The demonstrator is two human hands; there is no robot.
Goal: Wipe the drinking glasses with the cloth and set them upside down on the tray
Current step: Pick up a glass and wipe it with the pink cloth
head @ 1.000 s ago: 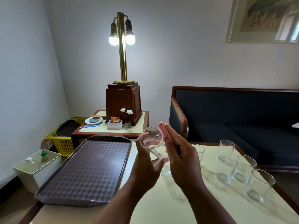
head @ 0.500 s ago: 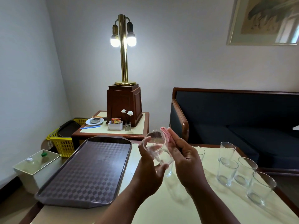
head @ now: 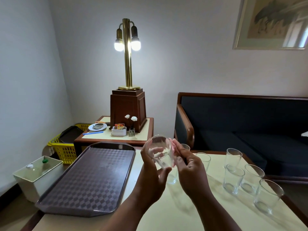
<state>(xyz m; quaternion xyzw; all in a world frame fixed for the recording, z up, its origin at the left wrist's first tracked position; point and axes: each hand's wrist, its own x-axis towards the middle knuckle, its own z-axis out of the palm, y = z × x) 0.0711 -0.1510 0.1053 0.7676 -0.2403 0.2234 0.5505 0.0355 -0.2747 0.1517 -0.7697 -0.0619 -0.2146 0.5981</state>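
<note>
Observations, nearest first.

1. Table (head: 183,215): pale top with a dark wood edge. Both my forearms reach over it.
2. Left hand (head: 150,179): fingers and thumb curled round the glass (head: 160,152), a full grip. The glass is raised off the table, tilted, one round end turned toward me. It sits just right of the tray's far right corner.
3. Right hand (head: 190,170): fingers nearly straight and laid along the glass's right wall, pinching the cloth (head: 173,153) against it. Only a pink sliver of the cloth shows. The rest is hidden by fingers.
4. Tray (head: 93,177): dark, checker-patterned, on the table's left part, its near edge overhanging the table's corner.
5. Other glasses: four upright in a loose group (head: 234,179) on the table's right side. More stand behind and below my hands and are partly hidden.
6. Left, on the floor: a white box (head: 38,177) and a yellow basket (head: 65,150).
7. Beyond the tray: a side table (head: 116,138) carrying a lit brass lamp (head: 127,55).
8. Right: a dark sofa (head: 241,129) against the wall.
</note>
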